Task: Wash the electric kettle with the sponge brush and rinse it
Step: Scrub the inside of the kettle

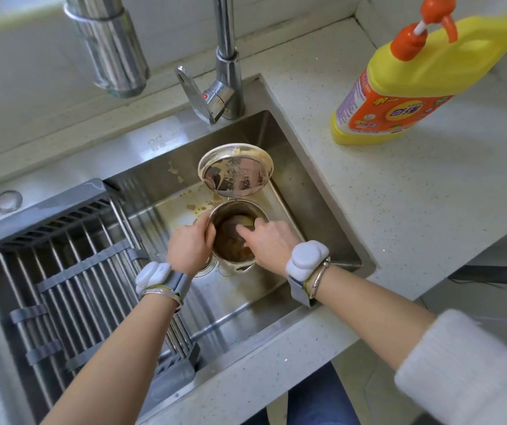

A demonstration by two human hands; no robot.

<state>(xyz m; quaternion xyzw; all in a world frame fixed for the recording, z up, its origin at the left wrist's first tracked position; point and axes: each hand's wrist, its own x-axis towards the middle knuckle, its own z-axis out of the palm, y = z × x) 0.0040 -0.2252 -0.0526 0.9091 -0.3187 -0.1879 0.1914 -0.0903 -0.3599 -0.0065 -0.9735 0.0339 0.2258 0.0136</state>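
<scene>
A: From the head view, where's the kettle?

B: The stained steel electric kettle (pixel 233 240) stands in the stainless steel sink (pixel 322 222), its round lid (pixel 236 169) hinged open.

A: And the hands?

B: The left hand (pixel 191 242) curls its fingers round the kettle's rim. The right hand (pixel 269 239) reaches inside, fingers on a yellowish sponge (pixel 244 220); whether they grip it I cannot tell.

A: Anything else?

B: A yellow detergent bottle (pixel 411 84) stands on the speckled worktop (pixel 414 194).

Open lid (pixel 236 170) crowds the kettle (pixel 236 237) mouth behind — sink (pixel 322 228) floor rightward seems free.
</scene>
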